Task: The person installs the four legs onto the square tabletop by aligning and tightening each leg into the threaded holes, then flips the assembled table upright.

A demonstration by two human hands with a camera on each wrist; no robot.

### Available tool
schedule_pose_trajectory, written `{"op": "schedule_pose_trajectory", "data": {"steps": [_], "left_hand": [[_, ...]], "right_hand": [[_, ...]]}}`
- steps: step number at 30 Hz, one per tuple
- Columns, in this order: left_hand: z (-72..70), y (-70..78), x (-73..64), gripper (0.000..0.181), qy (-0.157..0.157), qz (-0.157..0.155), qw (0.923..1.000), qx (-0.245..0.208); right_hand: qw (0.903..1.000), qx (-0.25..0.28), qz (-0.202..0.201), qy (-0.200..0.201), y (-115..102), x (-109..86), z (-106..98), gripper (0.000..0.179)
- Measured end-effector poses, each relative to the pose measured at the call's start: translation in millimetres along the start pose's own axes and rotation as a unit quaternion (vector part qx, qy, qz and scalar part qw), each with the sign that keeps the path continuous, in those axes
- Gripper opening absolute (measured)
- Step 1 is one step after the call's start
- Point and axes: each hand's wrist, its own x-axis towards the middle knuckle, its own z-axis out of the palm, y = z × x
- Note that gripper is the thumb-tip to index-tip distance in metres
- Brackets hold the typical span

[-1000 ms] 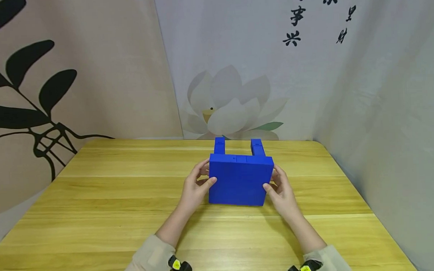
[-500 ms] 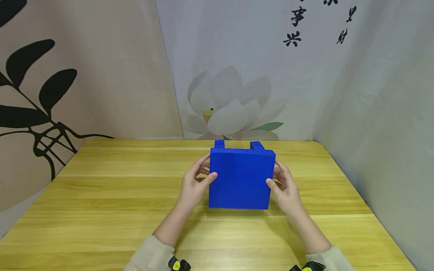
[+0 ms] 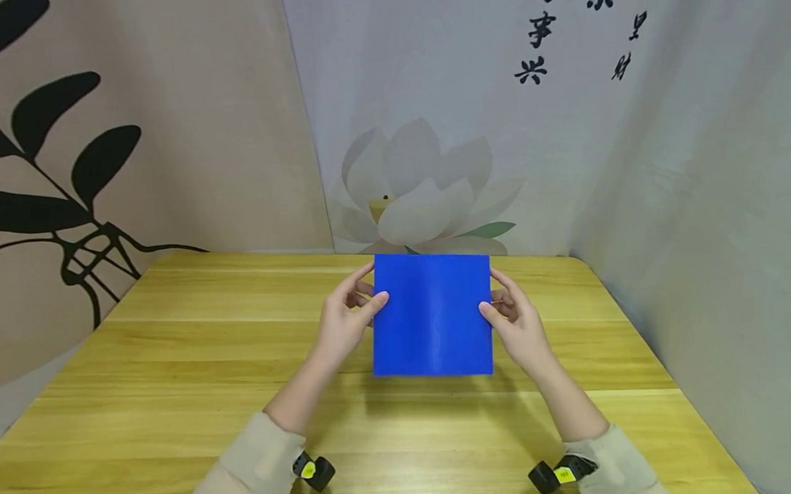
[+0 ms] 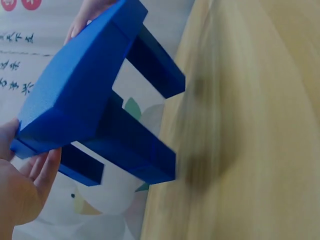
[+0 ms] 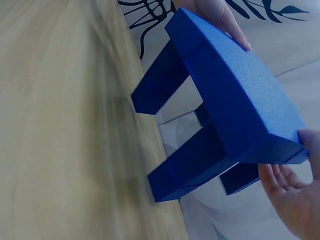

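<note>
A small blue stool (image 3: 432,318) with a square seat and block legs is held between both hands. In the head view its flat seat faces the camera and hides the legs. The wrist views show the legs (image 4: 137,145) pointing down to the table, above their shadows. My left hand (image 3: 345,315) grips the left edge, thumb on the seat's top and fingers underneath. On the opposite edge my right hand (image 3: 519,322) grips the same way, its thumb on top and fingers (image 5: 277,180) under the seat.
The wooden table (image 3: 197,370) spreads beneath the stool. Behind it hangs a pale curtain (image 3: 428,71) printed with a lotus, dark leaves and characters. Another curtain side (image 3: 715,214) borders the table at the right. Each wrist carries a small black camera (image 3: 315,471).
The stool has tipped and risen toward the camera, so its seat top now faces it and the legs are out of sight in the head view. Both hands moved up with it, still gripping.
</note>
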Motion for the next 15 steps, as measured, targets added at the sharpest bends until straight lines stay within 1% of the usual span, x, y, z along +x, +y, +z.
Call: {"op": "schedule_pose_trajectory", "data": {"steps": [1, 3, 4, 9, 12, 15], "left_hand": [[-0.9, 1.7, 2.0, 0.05, -0.003, -0.015, 0.9999, -0.002], [-2.7, -5.0, 8.0, 0.05, -0.004, -0.037, 0.9993, -0.007], [-3.4, -4.2, 10.0, 0.05, -0.005, -0.049, 0.9987, -0.01], [-7.0, -1.2, 18.9, 0.051, -0.014, -0.088, 0.9959, -0.015], [-9.0, 0.1, 22.7, 0.052, -0.023, -0.119, 0.9925, -0.017], [-9.9, 0.8, 25.4, 0.052, -0.024, -0.153, 0.9879, -0.011]], "right_hand": [[0.9999, 0.002, 0.012, -0.005, -2, 2.5, 0, 0.055], [0.9993, 0.007, 0.035, -0.015, -5, 7.6, -1, 0.055], [0.9986, 0.014, 0.048, -0.018, -2, 10.6, -1, 0.055], [0.9945, 0.045, 0.088, -0.034, -7, 20.7, -1, 0.055], [0.9899, 0.069, 0.116, -0.046, -10, 25.1, 0, 0.054], [0.9837, 0.086, 0.148, -0.054, -10, 28.8, 1, 0.054]]}}
